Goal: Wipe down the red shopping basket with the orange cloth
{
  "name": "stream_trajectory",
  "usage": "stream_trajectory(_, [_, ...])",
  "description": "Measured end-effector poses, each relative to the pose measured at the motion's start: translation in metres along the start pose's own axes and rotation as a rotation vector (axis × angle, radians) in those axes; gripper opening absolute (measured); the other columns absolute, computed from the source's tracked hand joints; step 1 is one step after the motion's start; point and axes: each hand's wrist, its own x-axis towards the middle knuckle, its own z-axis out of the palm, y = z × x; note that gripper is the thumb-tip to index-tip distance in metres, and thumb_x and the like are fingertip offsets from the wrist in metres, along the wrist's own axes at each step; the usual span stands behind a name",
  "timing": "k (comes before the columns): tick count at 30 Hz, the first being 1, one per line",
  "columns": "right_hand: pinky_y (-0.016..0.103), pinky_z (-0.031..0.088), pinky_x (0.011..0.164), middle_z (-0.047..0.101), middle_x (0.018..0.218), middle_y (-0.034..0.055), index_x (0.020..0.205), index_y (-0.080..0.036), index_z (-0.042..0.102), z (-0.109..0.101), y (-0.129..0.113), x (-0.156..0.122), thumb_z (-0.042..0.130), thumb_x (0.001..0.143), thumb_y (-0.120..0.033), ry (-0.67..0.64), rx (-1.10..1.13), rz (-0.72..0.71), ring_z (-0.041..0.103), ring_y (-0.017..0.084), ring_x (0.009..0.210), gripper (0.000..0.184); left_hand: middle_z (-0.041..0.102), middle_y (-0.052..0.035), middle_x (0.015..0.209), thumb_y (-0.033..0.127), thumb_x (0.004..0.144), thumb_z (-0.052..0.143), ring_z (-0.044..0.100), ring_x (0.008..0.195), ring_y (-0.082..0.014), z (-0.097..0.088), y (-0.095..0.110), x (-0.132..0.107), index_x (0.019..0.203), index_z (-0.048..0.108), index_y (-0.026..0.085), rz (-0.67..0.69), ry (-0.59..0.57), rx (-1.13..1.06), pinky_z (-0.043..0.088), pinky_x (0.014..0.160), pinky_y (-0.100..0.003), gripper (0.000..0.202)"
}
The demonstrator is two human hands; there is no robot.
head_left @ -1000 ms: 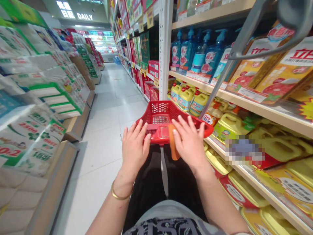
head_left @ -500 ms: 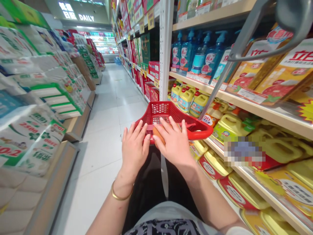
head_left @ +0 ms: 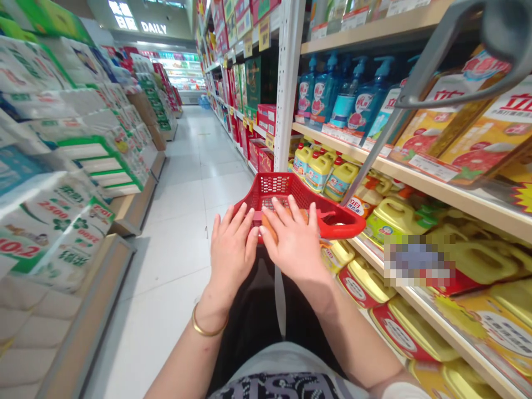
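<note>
Basket (head_left: 302, 191): red, plastic-looking, center of frame; perforated walls, flared rim ending in a rounded loop at its right.
Orange piece (head_left: 272, 226): smooth, rounded, at the basket's near edge; largely covered by the right hand.
Left hand (head_left: 233, 249): palm down at the near left rim; fingers extended, slightly apart, thumb toward the other hand; contact underneath hidden.
Right hand (head_left: 293, 244): laid over the orange piece; fingers straight and fanned apart; cannot tell whether the palm presses.
Hand spacing: thumbs close together at the basket's near edge.
Bracelet (head_left: 208, 333): thin, gold-colored, metallic band on the left wrist.
Floor (head_left: 174, 233): pale, glossy tiles; open strip from lower left to upper center, left of the basket.
Shelf boards (head_left: 374, 30): beige, straight-edged, right of frame; basket's right loop close to them in view.
Post (head_left: 290, 83): white, perforated, upright, behind the basket.
Pump bottles (head_left: 324, 91): blue, glossy, upper right.
Jugs (head_left: 320, 169): yellow, handled, below the bottles.
Tissue packs (head_left: 45, 221): white and green, film-wrapped blocks, left of frame.
Grey bar (head_left: 430, 50): bent, smooth, upper right, in front of the shelving.
</note>
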Motion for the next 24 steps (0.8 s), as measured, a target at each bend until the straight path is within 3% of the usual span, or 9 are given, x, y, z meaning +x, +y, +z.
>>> stream_trajectory(3, [0.072,0.013,0.133,0.05,0.168,0.002,0.153,-0.032,0.063,-0.004,0.009,0.0,0.043,0.113,-0.047,-0.021,0.029,0.033,0.036,0.035,0.162,0.047,0.053,-0.0086,0.166,0.039,0.113,0.039,0.042,0.159,-0.0357,0.0,0.0,0.0,0.156,0.058,0.021,0.01,-0.005,0.007,0.028,0.131,-0.065,0.051])
stream_trajectory(8, [0.078,0.014,0.129,0.053,0.166,0.0036,0.151,-0.033,0.065,-0.021,0.074,-0.015,0.039,0.114,-0.046,0.006,-0.03,0.307,0.036,0.038,0.161,0.047,0.053,-0.0082,0.166,0.039,0.112,0.04,0.041,0.159,-0.0352,0.001,0.001,-0.001,0.156,0.058,0.022,0.005,0.011,-0.007,0.026,0.132,-0.064,0.05])
stream_trajectory(10, [0.082,0.01,0.127,0.052,0.167,0.0029,0.15,-0.034,0.066,-0.023,0.083,-0.017,0.036,0.115,-0.046,0.016,-0.06,0.373,0.033,0.041,0.162,0.048,0.054,-0.0081,0.166,0.04,0.112,0.04,0.041,0.159,-0.0349,0.002,0.001,-0.001,0.154,0.06,0.022,-0.006,0.019,-0.014,0.026,0.132,-0.063,0.05])
stream_trajectory(13, [0.085,0.002,0.125,0.049,0.169,0.0016,0.151,-0.034,0.065,-0.016,0.062,-0.013,0.038,0.115,-0.045,0.042,-0.075,0.339,0.026,0.042,0.164,0.047,0.055,-0.0084,0.165,0.04,0.112,0.039,0.043,0.159,-0.0345,0.002,0.002,0.0,0.153,0.061,0.022,-0.021,0.027,-0.015,0.026,0.132,-0.063,0.049])
stream_trajectory(18, [0.077,-0.003,0.13,0.049,0.17,0.0029,0.153,-0.032,0.062,0.002,0.001,-0.003,0.047,0.112,-0.044,0.04,-0.009,0.022,0.028,0.036,0.165,0.046,0.055,-0.0084,0.165,0.039,0.112,0.038,0.043,0.158,-0.0344,0.001,0.001,0.0,0.155,0.06,0.024,-0.017,0.007,-0.002,0.027,0.132,-0.064,0.05])
stream_trajectory(21, [0.078,-0.002,0.13,0.051,0.168,0.0032,0.152,-0.033,0.063,0.0,0.009,-0.006,0.048,0.112,-0.045,0.043,0.004,0.028,0.031,0.036,0.163,0.045,0.055,-0.0088,0.165,0.039,0.112,0.039,0.043,0.158,-0.0346,0.0,0.001,0.0,0.156,0.059,0.025,-0.016,0.001,-0.009,0.027,0.131,-0.065,0.05])
stream_trajectory(24, [0.083,-0.001,0.126,0.053,0.167,0.0044,0.151,-0.034,0.063,-0.009,0.048,-0.017,0.043,0.113,-0.043,0.072,-0.05,0.189,0.034,0.038,0.162,0.045,0.054,-0.0087,0.165,0.04,0.112,0.039,0.042,0.159,-0.0341,0.002,0.001,-0.001,0.157,0.058,0.025,-0.016,0.009,-0.024,0.026,0.132,-0.065,0.051])
